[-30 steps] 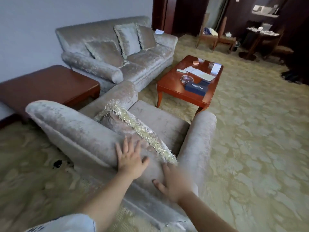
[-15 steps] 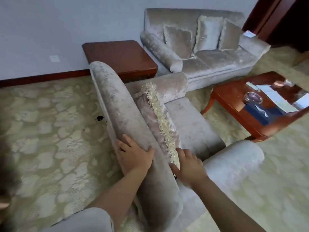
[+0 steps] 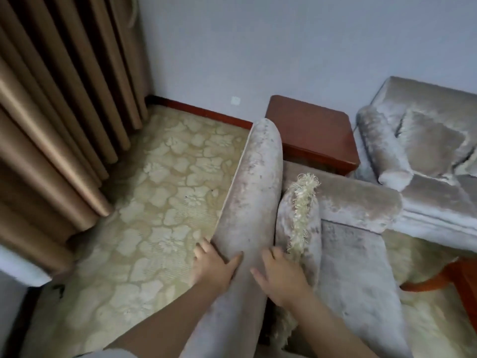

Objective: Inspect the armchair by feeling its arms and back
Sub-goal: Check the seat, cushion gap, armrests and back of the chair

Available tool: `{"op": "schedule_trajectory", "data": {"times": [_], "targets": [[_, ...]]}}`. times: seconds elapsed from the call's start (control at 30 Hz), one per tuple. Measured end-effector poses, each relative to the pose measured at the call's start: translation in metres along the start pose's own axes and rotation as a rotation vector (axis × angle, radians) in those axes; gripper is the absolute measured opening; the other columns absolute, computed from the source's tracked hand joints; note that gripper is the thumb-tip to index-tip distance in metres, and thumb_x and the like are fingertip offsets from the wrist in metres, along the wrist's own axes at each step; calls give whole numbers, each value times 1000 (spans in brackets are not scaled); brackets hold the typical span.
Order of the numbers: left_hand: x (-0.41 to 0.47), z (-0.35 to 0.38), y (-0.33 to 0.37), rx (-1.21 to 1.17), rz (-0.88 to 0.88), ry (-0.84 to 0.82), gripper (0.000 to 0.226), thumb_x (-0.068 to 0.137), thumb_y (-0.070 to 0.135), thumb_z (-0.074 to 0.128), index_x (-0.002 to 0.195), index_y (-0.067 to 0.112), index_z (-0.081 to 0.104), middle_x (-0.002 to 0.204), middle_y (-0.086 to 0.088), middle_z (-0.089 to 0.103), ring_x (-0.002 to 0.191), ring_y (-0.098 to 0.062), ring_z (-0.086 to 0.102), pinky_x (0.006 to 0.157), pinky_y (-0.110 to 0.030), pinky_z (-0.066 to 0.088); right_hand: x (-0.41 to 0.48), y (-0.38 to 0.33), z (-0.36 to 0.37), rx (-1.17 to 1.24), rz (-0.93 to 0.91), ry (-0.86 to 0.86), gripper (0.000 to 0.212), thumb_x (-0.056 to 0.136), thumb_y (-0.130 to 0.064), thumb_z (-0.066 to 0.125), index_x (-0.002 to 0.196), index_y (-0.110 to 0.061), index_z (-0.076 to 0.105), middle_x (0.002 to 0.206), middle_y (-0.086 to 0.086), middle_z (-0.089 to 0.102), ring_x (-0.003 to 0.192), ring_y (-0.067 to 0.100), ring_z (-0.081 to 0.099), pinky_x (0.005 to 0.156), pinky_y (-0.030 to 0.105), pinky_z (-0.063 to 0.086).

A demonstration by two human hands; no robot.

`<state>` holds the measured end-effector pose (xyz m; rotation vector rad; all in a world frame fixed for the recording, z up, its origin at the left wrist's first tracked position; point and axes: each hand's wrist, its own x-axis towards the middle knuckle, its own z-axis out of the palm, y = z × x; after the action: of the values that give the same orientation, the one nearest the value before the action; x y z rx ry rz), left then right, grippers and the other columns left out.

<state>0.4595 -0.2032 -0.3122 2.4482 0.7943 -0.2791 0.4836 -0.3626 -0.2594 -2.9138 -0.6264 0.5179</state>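
Left hand point(image 3: 214, 267) palm down, thumb splayed, right hand point(image 3: 280, 277) flat, forearms outstretched

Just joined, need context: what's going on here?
A person at the back of a pale grey velvet armchair is feeling its rolled back. The left hand lies on the back's rear side, thumb over the top. The right hand lies flat on the front side, beside the grey fringed cushion. Neither hand touches the chair's far arm.

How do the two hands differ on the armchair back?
The left hand rests on the rear face of the armchair back; the right hand rests on its front face. The right hand's fingers lie beside the fringed cushion; the left hand touches only the back. Both are open.
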Motion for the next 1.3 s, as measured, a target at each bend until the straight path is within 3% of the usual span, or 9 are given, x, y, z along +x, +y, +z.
{"op": "schedule_trajectory", "data": {"times": [0.07,0.13,0.27,0.4,0.5,0.67,0.83,1.03,1.3], "targets": [[-24,1,-8,157,-123,7,100,72,86,32,134,7,33,133,-11,46,122,-28,46,95,-39,42,21,-10,-9,-61,-129,67,47,95,-43,38,134,-17,39,133,7,41,121,29,43,99,39,36],[-52,7,-18,261,-175,52,94,74,85,25,127,9,39,128,-10,51,119,-28,48,93,-40,41,36,-27,-15,-104,-322,112,42,95,-37,41,131,-16,45,132,7,43,121,29,42,100,38,33],[-89,17,-18,240,-337,133,80,82,77,26,122,9,41,123,-11,52,114,-31,52,90,-39,42,39,-55,-4,-197,-748,112,32,95,-31,42,120,-15,54,131,4,47,121,27,43,100,38,29],[-98,18,-23,127,-475,228,76,87,71,17,116,11,52,116,-14,61,108,-34,56,88,-40,40,41,-51,3,-298,-905,39,36,99,-33,36,125,-18,55,135,3,48,124,25,43,104,39,28],[-100,22,-41,54,-528,277,76,85,70,13,106,14,61,96,-8,66,91,-30,61,75,-37,45,59,-56,2,-358,-921,5,36,99,-33,33,122,-18,56,131,5,51,123,26,45,106,42,27],[-97,27,-46,48,-525,352,84,76,75,4,95,17,61,70,2,53,68,-22,53,61,-33,42,82,-76,15,-408,-926,-101,50,100,-43,24,117,-17,63,120,7,61,115,27,52,103,42,29],[-106,32,-40,100,-502,407,80,80,71,4,93,14,59,82,-5,63,76,-26,59,65,-35,45,82,-70,28,-313,-914,-4,50,95,-50,29,102,-20,67,109,3,64,110,23,52,100,40,28],[-132,47,-37,102,-513,473,65,82,69,9,75,18,48,76,-3,62,73,-26,59,65,-34,41,64,-59,47,-251,-939,89,44,92,-47,34,94,-18,67,104,4,65,105,23,52,95,38,29],[-126,46,-40,119,-523,418,61,85,65,13,84,15,49,87,-7,64,81,-28,61,71,-36,46,66,-62,53,-174,-919,100,40,92,-47,37,84,-20,66,97,0,65,101,20,53,95,36,27]]}}
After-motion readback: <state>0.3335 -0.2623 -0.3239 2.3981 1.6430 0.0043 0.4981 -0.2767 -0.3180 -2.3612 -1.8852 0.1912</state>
